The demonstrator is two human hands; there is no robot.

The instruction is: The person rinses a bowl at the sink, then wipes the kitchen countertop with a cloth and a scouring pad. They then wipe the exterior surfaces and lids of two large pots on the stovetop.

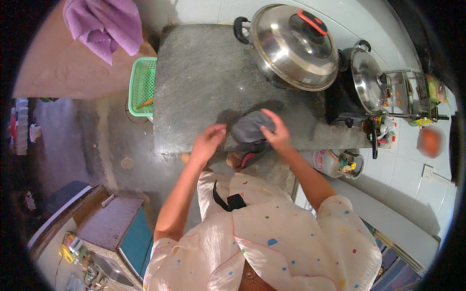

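Observation:
A dark grey, rounded bundle that looks like folded cloth (251, 127) is over the front part of the grey stone counter (196, 76). My right hand (278, 134) grips its right side, with the thumb on the near face and the fingers at the far edge. To the left of the bundle, apart from it, is my left hand (210, 142). Its fingers are curled close together; I see nothing in them, though the inner side is hidden. Shadows of both hands fall on the counter.
A large lidded steel pan (295, 51) stands at the back right, with a second lidded pot (367, 80) beyond it. At the counter's left edge is a green plastic basket (140, 87). A gas cylinder (320, 163) stands below right. A purple towel (105, 25) hangs upper left.

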